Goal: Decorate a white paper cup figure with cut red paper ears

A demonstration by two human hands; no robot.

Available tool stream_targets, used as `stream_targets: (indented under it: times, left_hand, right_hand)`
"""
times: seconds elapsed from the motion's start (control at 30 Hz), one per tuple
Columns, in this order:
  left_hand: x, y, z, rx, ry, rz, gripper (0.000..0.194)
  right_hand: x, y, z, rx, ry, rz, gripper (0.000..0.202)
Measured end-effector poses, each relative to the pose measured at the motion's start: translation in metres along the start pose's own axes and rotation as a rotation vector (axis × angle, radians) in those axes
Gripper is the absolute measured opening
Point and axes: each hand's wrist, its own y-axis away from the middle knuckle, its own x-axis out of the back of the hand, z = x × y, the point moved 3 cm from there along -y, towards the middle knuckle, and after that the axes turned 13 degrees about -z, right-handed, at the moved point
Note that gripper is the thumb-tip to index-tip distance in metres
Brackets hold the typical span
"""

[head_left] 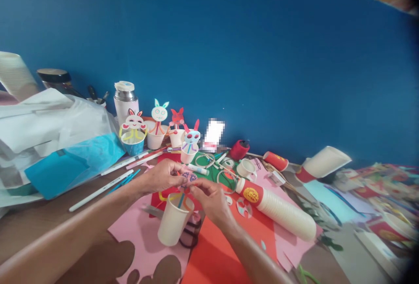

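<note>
Above a white paper cup [172, 227], my left hand [163, 176] and my right hand [211, 196] pinch a small paper face [190, 178] with drawn eyes from either side. The fingers cover parts of the face. A blue straw [181, 200] rises inside the cup towards it, and orange and yellow strips show at the rim. The cup stands upright on pink paper [131, 220] with cut-out holes. Behind my hands, several finished-looking paper animal figures, among them a light blue one with pink ears [191, 137], stand in paper cups.
A long stack of paper cups [288, 214] lies on orange paper [225, 244] and pink sheets to the right. A flask [126, 105], a plastic bag [88, 140] and white sticks [98, 191] are on the left. Red yarn [239, 149] and a white mug [246, 168] sit near the blue wall [229, 57].
</note>
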Motion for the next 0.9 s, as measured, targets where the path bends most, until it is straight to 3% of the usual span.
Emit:
stream_targets:
  times: [0.2,0.4,0.67,0.9]
  left_hand:
    - [-0.002,0.001,0.000,0.040,-0.092,0.028,0.023]
    - [-0.010,0.001,0.005,0.090,-0.181,0.006,0.023]
    - [-0.017,0.003,0.009,0.109,-0.232,-0.026,0.021]
    - [-0.018,0.003,0.009,0.106,-0.251,-0.012,0.026]
  right_hand:
    - [0.020,0.002,-0.016,0.067,0.067,0.031,0.015]
    - [0.045,-0.008,-0.012,0.040,0.074,0.149,0.019]
    - [0.033,-0.013,-0.009,0.031,-0.004,0.064,0.011]
    - [0.028,-0.010,-0.017,0.023,0.115,0.049,0.011]
